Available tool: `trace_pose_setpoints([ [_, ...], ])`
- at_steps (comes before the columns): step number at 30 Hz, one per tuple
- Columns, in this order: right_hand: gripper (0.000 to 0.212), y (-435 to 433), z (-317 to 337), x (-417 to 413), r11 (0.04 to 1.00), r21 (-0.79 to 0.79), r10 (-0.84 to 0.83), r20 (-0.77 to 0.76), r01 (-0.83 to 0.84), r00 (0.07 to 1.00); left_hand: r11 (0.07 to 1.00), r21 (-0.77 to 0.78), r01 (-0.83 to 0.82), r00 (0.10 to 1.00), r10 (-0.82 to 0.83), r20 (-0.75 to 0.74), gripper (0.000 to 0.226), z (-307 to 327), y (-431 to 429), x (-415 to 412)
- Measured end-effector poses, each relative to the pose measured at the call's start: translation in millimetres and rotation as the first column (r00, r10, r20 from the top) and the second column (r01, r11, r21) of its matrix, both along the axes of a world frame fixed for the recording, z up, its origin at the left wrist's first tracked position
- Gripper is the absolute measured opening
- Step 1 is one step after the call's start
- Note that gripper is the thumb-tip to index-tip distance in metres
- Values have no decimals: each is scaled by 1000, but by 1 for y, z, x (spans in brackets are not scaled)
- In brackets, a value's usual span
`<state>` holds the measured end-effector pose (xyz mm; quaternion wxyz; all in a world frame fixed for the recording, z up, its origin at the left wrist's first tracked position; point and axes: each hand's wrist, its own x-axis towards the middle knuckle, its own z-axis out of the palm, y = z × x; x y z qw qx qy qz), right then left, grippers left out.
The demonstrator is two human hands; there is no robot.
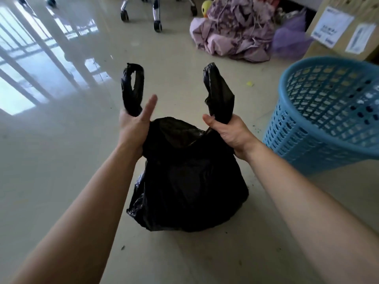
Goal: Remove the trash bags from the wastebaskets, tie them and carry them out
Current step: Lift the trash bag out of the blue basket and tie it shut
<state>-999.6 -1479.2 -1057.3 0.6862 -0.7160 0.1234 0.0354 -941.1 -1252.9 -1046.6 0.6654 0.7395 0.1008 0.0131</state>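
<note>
A full black trash bag [188, 181] stands on the pale tiled floor in the middle of the head view. Its two handle loops stick up. My left hand [135, 126] holds the left loop [132, 89] at its base, thumb stretched out straight. My right hand [227, 132] grips the base of the right loop [218, 93] in a fist. The bag's mouth sags open between my hands. A light blue plastic wastebasket [328, 115] with a lattice wall stands to the right of the bag, tilted, with no bag visible in it.
A heap of purple cloth [231, 33] with a yellow toy [206, 7] lies at the back. A cardboard box [348, 27] stands at the back right. Chair castors [158, 25] are at the top centre. Small crumbs of debris dot the floor.
</note>
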Motion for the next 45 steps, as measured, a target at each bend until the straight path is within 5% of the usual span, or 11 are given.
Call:
trace_pose_setpoints([
  [2, 35, -7, 12, -7, 994, -97, -52, -4, 51, 999, 996, 81, 42, 996, -48, 71, 17, 9, -4, -6],
  [4, 33, -14, 26, -11, 984, -126, -125, 40, 129, 991, 997, 77, -29, 994, 20, 110, 22, 19, -10, -9],
  [10, 31, -17, 80, -22, 941, 174, -324, 212, 291, 922, 766, -643, -13, 1000, 9, -10, 52, 78, -26, -17],
  [15, 37, -11, 62, -32, 955, -121, -234, 248, 270, 940, 833, -538, 127, 966, -228, -125, 48, 73, -33, -29],
  [21, 42, -25, -9, -64, 837, -547, -105, -131, 17, 986, 692, -712, 119, 845, -447, -293, 10, -1, -24, -52],
  [27, 44, -16, -10, -75, 786, -597, 101, -135, -162, 986, 715, -680, 163, 854, -448, -266, 5, -6, -25, -61],
  [31, 30, -7, -7, -72, 677, -673, 264, -156, -298, 952, 748, -535, 393, 793, -570, -214, 40, -7, -14, -62],
  [34, 24, 2, -12, -71, 583, -748, 325, -142, -316, 935, 815, -425, 395, 848, -501, -174, 26, 3, -22, -69],
  [38, 41, 4, -18, -73, 645, -718, 352, -25, -262, 936, 889, -439, 131, 952, -236, -193, 30, 1, -21, -63],
  [42, 45, -6, -25, -72, 640, -738, 342, 26, -212, 939, 864, -483, 142, 938, -273, -212, 27, -9, -12, -60],
  [45, 33, -14, -25, -70, 779, -621, 169, 78, -84, 983, 771, -577, 269, 887, -432, -164, 16, -14, -8, -56],
])
